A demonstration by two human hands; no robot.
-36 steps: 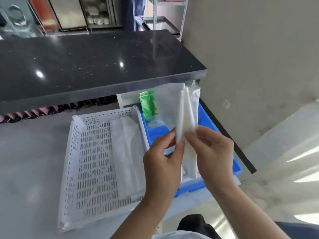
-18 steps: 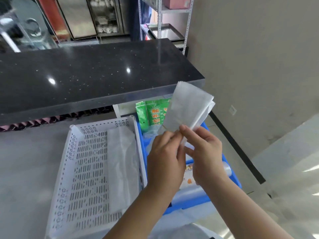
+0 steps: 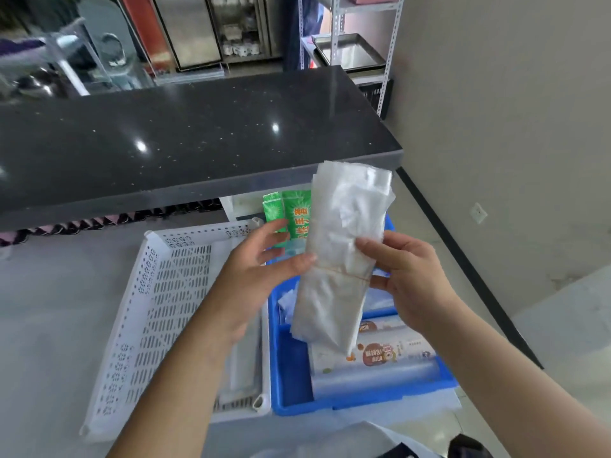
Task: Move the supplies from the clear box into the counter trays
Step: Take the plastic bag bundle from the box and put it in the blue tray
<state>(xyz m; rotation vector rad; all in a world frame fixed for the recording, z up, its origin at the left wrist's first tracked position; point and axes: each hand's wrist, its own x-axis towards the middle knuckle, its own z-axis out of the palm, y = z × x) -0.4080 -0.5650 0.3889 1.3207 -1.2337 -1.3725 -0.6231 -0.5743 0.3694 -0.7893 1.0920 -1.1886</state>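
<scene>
A bundle of clear plastic bags, bound by a rubber band, is held upright above the blue tray. My right hand grips its right edge near the band. My left hand holds its left side, thumb on the front and fingers spread behind. The blue tray holds green packets, a printed package and a clear roll. Beside it on the left stands a white perforated tray with a clear plastic pack along its right side.
A black counter top overhangs the grey work surface behind the trays. A beige wall with a dark floor strip runs down the right. Metal shelving with a steel pan stands at the back.
The bundle has turned from a narrow folded shape to its broad face and sits lower over the blue tray. My left hand has opened up and moved to the bundle's left edge.
</scene>
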